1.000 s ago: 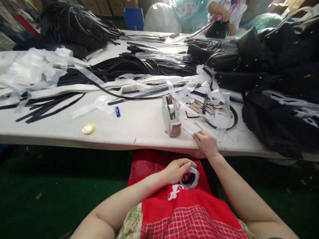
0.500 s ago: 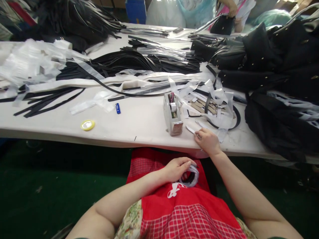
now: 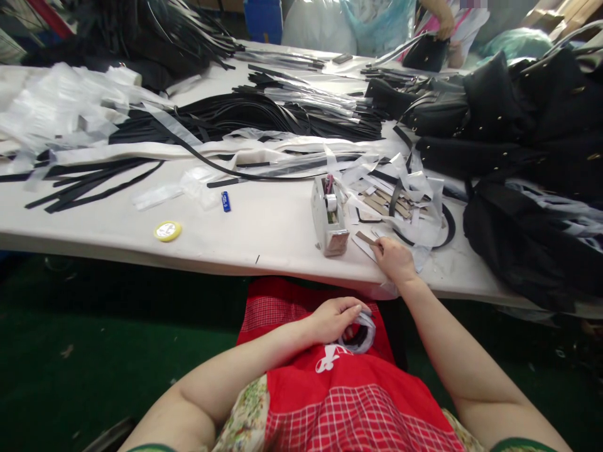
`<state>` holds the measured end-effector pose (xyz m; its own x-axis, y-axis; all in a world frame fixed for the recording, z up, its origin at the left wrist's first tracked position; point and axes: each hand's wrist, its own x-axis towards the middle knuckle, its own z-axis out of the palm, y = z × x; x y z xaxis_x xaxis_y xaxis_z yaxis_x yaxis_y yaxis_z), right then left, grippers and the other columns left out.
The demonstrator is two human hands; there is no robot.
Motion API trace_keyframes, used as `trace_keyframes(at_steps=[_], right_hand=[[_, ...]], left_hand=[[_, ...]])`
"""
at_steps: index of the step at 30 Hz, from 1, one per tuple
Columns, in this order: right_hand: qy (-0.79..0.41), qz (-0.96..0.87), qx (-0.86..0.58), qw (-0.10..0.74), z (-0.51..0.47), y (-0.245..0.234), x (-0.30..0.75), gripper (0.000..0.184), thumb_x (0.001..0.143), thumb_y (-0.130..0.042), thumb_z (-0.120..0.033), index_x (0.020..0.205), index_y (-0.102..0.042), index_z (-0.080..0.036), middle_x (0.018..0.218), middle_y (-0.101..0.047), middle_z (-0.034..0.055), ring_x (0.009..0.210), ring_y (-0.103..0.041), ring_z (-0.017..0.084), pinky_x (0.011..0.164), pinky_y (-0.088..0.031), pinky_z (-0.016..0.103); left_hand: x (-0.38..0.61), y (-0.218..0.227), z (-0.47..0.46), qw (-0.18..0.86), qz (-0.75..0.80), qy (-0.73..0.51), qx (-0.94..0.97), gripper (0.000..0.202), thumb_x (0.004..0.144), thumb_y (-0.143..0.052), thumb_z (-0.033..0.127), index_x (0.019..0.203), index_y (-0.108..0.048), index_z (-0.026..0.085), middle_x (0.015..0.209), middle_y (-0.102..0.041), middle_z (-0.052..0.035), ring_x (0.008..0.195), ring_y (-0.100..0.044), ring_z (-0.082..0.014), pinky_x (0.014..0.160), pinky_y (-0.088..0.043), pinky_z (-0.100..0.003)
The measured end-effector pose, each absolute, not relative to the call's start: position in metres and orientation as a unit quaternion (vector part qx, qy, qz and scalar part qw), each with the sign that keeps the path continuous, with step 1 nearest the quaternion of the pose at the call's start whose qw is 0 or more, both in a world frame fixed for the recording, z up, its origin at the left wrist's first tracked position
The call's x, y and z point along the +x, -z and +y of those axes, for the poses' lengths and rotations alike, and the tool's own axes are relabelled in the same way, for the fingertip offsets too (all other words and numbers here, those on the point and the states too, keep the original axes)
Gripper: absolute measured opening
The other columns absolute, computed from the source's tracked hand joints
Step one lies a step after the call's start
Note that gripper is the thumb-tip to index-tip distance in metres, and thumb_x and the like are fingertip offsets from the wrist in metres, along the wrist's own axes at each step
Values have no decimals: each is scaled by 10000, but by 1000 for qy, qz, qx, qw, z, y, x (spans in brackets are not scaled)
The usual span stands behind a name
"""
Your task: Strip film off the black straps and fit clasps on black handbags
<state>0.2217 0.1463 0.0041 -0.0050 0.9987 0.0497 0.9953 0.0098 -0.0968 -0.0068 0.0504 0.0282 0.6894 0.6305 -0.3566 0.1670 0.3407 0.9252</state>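
Note:
My left hand (image 3: 335,319) rests on my red apron, fingers closed round a coiled black strap wrapped in clear plastic (image 3: 360,334). On the white table (image 3: 264,232) near its front edge, my right hand (image 3: 396,259) pinches a small flat brown card piece (image 3: 365,238) lifted at one end. Just left of that hand stands a grey tape dispenser (image 3: 328,216). Beyond the hand lies a heap of white paper strips and brown cards (image 3: 400,201) with a curved black strap among them.
Long black straps (image 3: 264,116) and clear plastic sleeves (image 3: 61,113) cover the far table. Black handbags (image 3: 527,157) pile up at right. A yellow tape roll (image 3: 167,231) and a small blue lighter (image 3: 226,201) lie left. Another person's hands hold a black bag (image 3: 426,53) across the table.
My right hand slid a little forward along the table edge and raised a brown card piece off the surface. My left hand stayed put on the coiled strap.

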Motion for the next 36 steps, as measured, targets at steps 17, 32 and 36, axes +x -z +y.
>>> trace_keyframes(at_steps=[17,32,36], right_hand=[[56,-765,-642,0,132,-17,213,228,915,-468,-233,970,-665,-133,967,-644,154,937,-563,262,772,-421,337],[-497,-522,-570,394,70,-81,216,458,820,-647,-382,1239,-613,-198,1121,-708,102,1018,-672,236,879,-545,386],[-548,-549,-500,385,27,-109,206,508,770,-748,-297,1259,-617,-248,1138,-703,95,1035,-672,242,887,-559,365]], left_hand=[[-7,-31,45,750,361,-162,530,502,903,-441,549,1130,-656,157,766,-607,-25,528,-524,-100,484,-438,-213],[-7,-20,44,732,349,-212,545,522,909,-448,560,1070,-691,127,1023,-701,-101,906,-625,-200,892,-480,-335],[-5,-17,46,754,337,-212,523,559,910,-424,588,1060,-689,119,1069,-701,-111,981,-624,-217,951,-459,-346]])
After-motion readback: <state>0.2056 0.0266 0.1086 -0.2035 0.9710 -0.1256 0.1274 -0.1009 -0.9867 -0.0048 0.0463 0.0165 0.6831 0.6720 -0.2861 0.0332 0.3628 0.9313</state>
